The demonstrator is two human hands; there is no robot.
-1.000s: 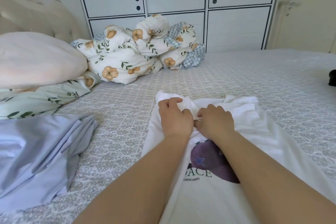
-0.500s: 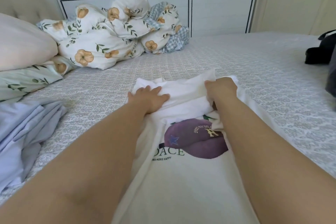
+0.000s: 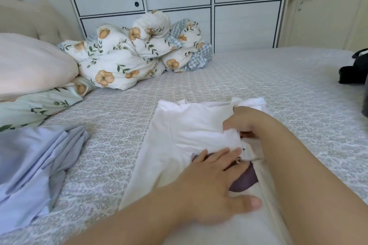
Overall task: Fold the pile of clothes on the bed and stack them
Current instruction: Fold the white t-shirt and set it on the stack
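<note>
While the white T-shirt (image 3: pixel 191 125) lies spread on the bed (image 3: pixel 258 77) before us, our right hand (image 3: pixel 251 121) pinches a bunched fold of it above the purple print (image 3: pixel 245 180). Our left hand (image 3: pixel 211 183) rests flat, fingers straight, on that print just below the fold. Light blue clothes (image 3: pixel 33 163) lie crumpled well to the left, near the pillows (image 3: pixel 29 73).
</note>
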